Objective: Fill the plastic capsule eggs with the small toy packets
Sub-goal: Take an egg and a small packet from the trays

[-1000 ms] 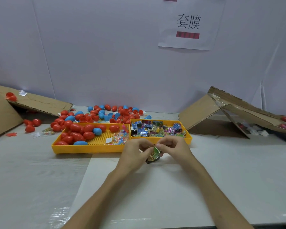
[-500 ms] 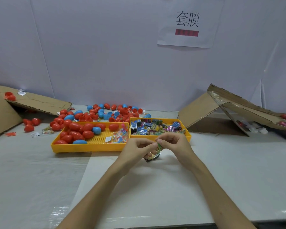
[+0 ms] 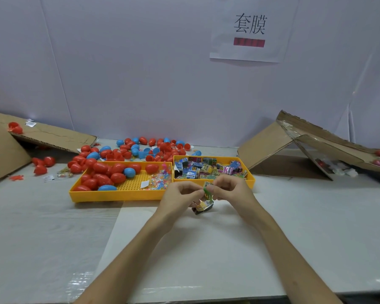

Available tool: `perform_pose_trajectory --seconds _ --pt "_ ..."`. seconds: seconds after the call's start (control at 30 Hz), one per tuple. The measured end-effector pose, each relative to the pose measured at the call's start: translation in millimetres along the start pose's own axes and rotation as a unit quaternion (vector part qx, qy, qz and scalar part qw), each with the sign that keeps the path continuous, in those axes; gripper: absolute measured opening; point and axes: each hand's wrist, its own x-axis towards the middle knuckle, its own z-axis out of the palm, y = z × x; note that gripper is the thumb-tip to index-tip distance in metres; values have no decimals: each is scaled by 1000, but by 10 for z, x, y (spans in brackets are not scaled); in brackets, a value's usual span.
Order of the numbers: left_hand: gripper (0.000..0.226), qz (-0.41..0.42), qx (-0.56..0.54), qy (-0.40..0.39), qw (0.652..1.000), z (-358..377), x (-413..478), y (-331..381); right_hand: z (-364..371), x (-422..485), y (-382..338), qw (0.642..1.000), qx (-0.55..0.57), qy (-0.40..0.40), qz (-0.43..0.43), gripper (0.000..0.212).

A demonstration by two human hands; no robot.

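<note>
Right between the two hands, a small green-and-yellow printed toy packet (image 3: 207, 194) is held just above the white table (image 3: 206, 249), in front of the near wall of the right-hand tray. The left hand (image 3: 180, 195) pinches it from the left with curled fingertips. The right hand (image 3: 230, 191) pinches it from the right in the same way, so both are grasping the one packet, with their fingertips meeting at its upper part. The packet's long axis stands close to upright. Its top end points up and away towards the trays, and its lower end hangs out below the fingers, leaning a little to the near left. A dark edge shows at that lower end, but what it is cannot be made out.

Just beyond the hands sit two yellow plastic trays side by side, touching. The right yellow tray (image 3: 251, 178) holds a heap of small printed packets (image 3: 198, 170). The left yellow tray (image 3: 119, 196), with a perforated floor, holds red and blue plastic capsule eggs (image 3: 110, 174) at its left end and clear bags of tiny coloured toys (image 3: 158, 183) at its right end. More red and blue eggs lie loose (image 3: 140, 150) on the table behind the trays, towards the far wall. A flattened brown cardboard sheet (image 3: 53, 137) leans at the far left, and a collapsed brown cardboard box (image 3: 266, 141) lies at the far right. A white paper sign (image 3: 250, 29) with printed characters hangs on the wall above.
</note>
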Motion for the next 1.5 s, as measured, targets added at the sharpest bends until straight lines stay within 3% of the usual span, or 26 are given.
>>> perform_pose_trajectory --seconds 0.3,0.47,0.67,0.93,1.1,1.17,1.23,1.33,1.43,1.5 --pt "8 -25 -57 13 998 -22 0 4 1 2 -9 999 39 0 33 10" --pt "12 23 32 72 997 1 17 -5 13 14 -13 997 77 -9 19 23" --pt "19 45 96 74 992 26 11 -36 51 20 -15 993 115 -6 8 24" --pt "9 21 98 51 994 16 0 20 123 2 -53 989 145 -4 16 25" --pt "13 -17 10 19 1000 -161 17 159 89 5 -70 984 176 4 35 28" --pt "9 1 55 58 997 -358 62 231 42 19 -69 980 195 24 39 29" --pt "8 30 196 135 971 -647 104 261 3 30 -64 977 208 36 41 30" --pt "14 2 453 218 864 -1152 146 242 7 31 -61 975 217 32 42 40" --pt "15 -74 605 195 768 -1471 209 183 22 17 -75 976 211 30 40 48" --pt "17 -88 643 166 742 -1552 237 146 22 6 -93 977 209 28 42 47"
